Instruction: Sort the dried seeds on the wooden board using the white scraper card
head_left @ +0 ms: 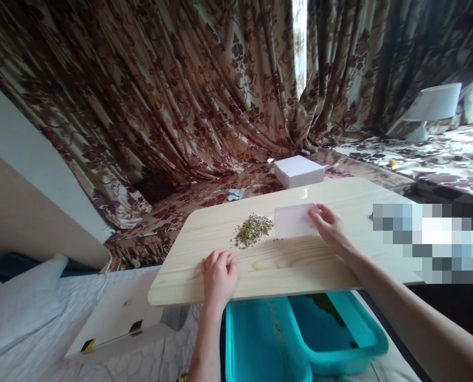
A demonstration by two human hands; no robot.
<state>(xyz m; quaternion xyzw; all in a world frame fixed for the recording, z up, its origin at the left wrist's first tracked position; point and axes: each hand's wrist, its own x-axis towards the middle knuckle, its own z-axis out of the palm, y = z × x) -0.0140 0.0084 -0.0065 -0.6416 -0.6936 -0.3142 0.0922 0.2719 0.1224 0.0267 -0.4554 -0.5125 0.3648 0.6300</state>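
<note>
A loose heap of small mixed green, dark and pale grains lies on the light wooden tabletop. My right hand is closed on the right end of a translucent whitish plastic sheet, thumb and fingers pinching it. The sheet's left edge stands beside the heap's right side, where a few grains lie scattered. Near the front edge of the tabletop, left of centre, my left hand rests with its fingers lying on the wood, close below the heap and holding nothing.
Below the front edge are a turquoise tub and another turquoise tub with dark contents. A white box sits behind the tabletop. A pale flat carton lies on the bed at left. A lamp stands far right.
</note>
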